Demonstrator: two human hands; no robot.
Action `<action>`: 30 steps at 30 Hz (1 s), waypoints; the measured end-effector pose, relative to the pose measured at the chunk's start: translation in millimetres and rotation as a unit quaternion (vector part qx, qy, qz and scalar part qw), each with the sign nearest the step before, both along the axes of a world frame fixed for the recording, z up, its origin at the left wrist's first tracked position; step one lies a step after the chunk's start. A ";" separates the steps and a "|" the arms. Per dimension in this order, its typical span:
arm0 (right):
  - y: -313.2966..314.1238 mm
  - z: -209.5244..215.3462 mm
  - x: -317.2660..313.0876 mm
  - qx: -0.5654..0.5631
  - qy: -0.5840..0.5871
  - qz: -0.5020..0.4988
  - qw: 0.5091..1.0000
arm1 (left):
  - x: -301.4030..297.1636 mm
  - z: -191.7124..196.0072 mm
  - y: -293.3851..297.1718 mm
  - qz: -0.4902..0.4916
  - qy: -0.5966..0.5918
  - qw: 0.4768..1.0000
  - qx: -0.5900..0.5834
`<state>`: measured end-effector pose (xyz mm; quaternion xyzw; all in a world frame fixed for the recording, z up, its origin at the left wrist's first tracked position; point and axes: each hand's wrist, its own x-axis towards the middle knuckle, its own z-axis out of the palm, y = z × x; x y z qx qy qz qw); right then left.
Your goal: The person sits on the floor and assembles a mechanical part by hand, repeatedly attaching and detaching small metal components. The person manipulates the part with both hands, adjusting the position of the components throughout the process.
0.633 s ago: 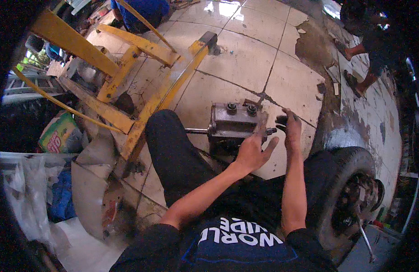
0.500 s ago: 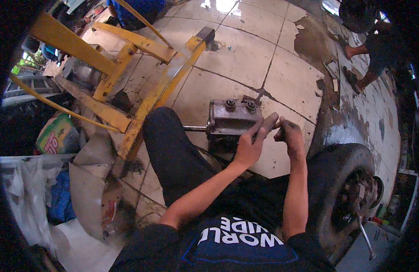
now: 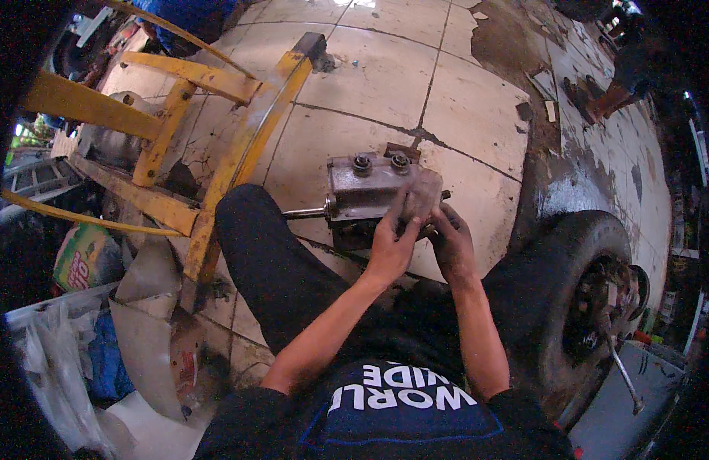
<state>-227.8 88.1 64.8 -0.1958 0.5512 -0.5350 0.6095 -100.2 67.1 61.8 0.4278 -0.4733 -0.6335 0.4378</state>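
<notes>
A grey metal housing (image 3: 366, 188) lies on the tiled floor in front of me, with two round fittings (image 3: 381, 162) on top. From its left side a bare metal rod (image 3: 304, 213) sticks out, reaching my bent knee. At the housing's right end my left hand (image 3: 400, 234) points away from me, its fingers smeared by motion and overlapping the housing. My right hand (image 3: 452, 244) is close against it, darkened with grime, its fingers bent together. Whatever lies between the two hands is too hidden to name.
A yellow metal frame (image 3: 243, 165) stands at left. Beside it are a cardboard box (image 3: 151, 345) and a green sack (image 3: 86, 257). A tyre (image 3: 554, 307) is at my right, with a metal bar (image 3: 626, 376) by its hub. Another person's leg (image 3: 611, 102) shows at far right.
The whole view has shifted, so things sit farther left. My right hand has come nearer to me and closer to my left hand, whose fingers are now blurred.
</notes>
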 end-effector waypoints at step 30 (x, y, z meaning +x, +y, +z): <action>-102.9 -43.6 51.1 -0.061 0.721 0.228 0.651 | 66.9 -41.3 -96.3 0.222 -0.414 0.872 -0.140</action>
